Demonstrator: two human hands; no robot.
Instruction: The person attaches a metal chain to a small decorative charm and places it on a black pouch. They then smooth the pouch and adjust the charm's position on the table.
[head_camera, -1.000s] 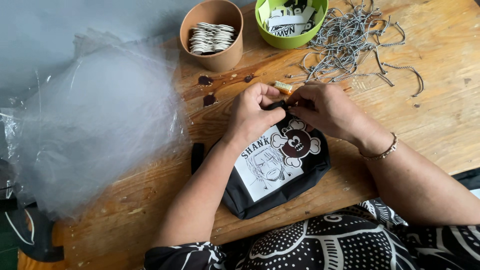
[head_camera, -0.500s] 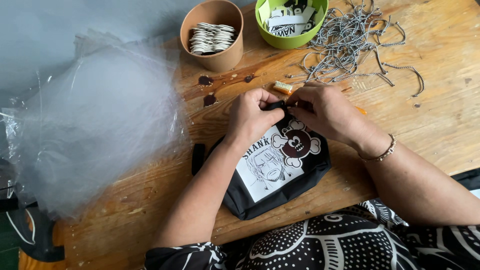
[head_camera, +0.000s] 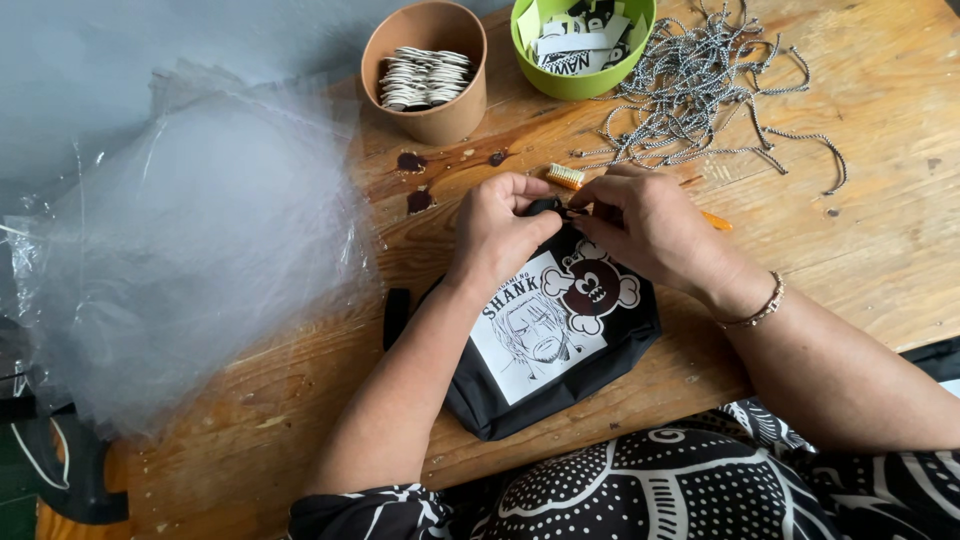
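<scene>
Black printed pouch flat on wooden surface, near edge. Left hand and right hand pinched together at pouch's top corner, fingers clamped on small dark fitting. Cord pile beyond; no cord visibly attached yet.

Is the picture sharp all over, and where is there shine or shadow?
Head view: the black pouch and both hands, left hand and right hand, look sharp under soft, even light; the clear plastic bags show a milky white sheen that blurs what lies beneath; only faint shadows fall on the wooden table beside the brown cup.
</scene>
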